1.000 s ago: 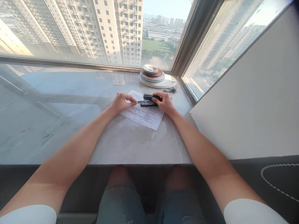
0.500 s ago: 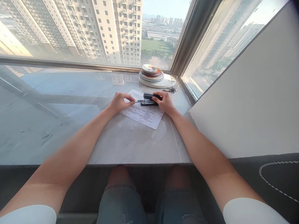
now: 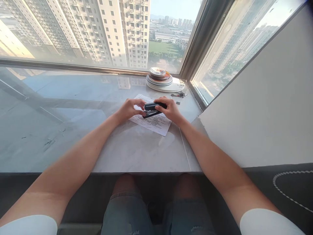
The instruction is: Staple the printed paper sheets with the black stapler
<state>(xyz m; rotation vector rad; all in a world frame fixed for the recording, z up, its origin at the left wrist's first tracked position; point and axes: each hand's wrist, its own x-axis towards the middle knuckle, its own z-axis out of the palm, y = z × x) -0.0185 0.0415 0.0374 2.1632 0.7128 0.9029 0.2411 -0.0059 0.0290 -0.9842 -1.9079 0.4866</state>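
A black stapler (image 3: 151, 108) is held just above a printed sheet of paper (image 3: 156, 123) on the marble sill. My left hand (image 3: 129, 109) grips its left end with curled fingers. My right hand (image 3: 170, 109) is closed around its right end, thumb on top. The stapler's top arm lies close over its base, slightly tilted. Part of the paper is hidden under both hands.
A stack of plates (image 3: 161, 80) stands at the back by the window corner. A small bunch of keys (image 3: 179, 95) and a tiny dark item (image 3: 178, 102) lie to the right. The marble sill (image 3: 73, 111) stretches left; a white wall (image 3: 264, 107) rises on the right.
The stapler, which stood open on the paper with my left hand pinching its metal rail, is now nearly closed and lifted a little nearer me, with both hands on it.
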